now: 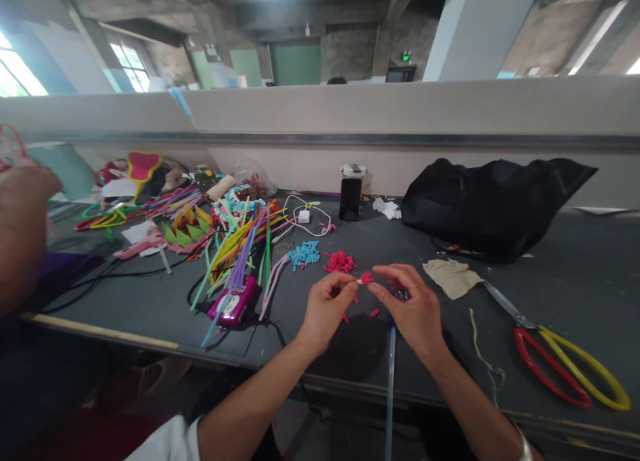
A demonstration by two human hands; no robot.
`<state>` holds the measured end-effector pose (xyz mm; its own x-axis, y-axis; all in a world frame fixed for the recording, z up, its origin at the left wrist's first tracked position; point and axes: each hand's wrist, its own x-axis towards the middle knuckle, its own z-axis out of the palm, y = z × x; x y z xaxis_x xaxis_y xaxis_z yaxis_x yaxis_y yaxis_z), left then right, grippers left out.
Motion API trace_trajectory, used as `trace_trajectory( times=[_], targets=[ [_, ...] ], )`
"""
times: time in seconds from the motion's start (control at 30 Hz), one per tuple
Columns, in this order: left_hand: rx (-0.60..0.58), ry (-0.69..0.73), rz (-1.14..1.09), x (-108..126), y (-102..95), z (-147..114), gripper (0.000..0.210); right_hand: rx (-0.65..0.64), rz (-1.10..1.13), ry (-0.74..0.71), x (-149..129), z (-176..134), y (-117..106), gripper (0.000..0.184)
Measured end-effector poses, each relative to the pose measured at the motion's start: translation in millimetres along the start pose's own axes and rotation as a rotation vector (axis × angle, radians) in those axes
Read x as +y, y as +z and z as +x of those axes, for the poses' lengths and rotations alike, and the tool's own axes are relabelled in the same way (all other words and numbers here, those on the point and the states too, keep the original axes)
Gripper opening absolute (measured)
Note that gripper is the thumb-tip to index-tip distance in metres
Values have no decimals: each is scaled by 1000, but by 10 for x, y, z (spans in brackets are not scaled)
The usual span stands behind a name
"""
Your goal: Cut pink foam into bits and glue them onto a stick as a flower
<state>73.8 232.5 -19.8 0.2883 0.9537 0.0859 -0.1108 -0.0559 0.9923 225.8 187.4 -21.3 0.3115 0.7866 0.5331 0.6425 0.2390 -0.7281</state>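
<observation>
My left hand is closed in a pinch on a short pale stem. At the stem's end sits a small red fuzzy piece. My right hand has its thumb and index fingertips at that red piece, which lies between the two hands. Just beyond them is a pile of short red cut pieces, with a pile of blue cut pieces to its left. A few loose red bits lie under my hands. From beneath my right hand a long translucent stick runs over the table's front edge; its upper end is hidden.
Colourful pipe cleaners lie left, over a purple box. A white charger and a phone stand behind. At right are a black bag, beige cloth and large scissors. Another person's arm reaches in from the left.
</observation>
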Motion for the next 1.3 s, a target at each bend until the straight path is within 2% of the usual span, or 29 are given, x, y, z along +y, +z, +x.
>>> trace_trajectory(
  times=[0.1,0.23,0.43,0.57,0.8,0.93,1.1,1.3],
  targets=[
    [36,1,-59,22,-19,-9,16,12,33,30,11,-13,-35,36],
    [58,34,-159,57,-52,-23,17,36,126,78,38,-39,-76,29],
    [-43,37,-396,84,-73,-27,15,58,155,62,-26,-93,-124,19],
    [-82,-29,-476,95,-57,-38,16,85,175,46,-76,-119,-149,18],
    [-130,-124,-440,80,-28,-71,25,121,140,-83,-145,-136,-179,11],
    [-168,-95,-378,62,-6,-96,23,136,99,-161,-193,-152,-206,14],
    [-132,-54,-307,60,18,-124,20,147,-9,-261,-265,-179,-218,17],
    [-123,-43,-289,69,21,-140,19,158,-72,-291,-310,-178,-201,16]
  ],
)
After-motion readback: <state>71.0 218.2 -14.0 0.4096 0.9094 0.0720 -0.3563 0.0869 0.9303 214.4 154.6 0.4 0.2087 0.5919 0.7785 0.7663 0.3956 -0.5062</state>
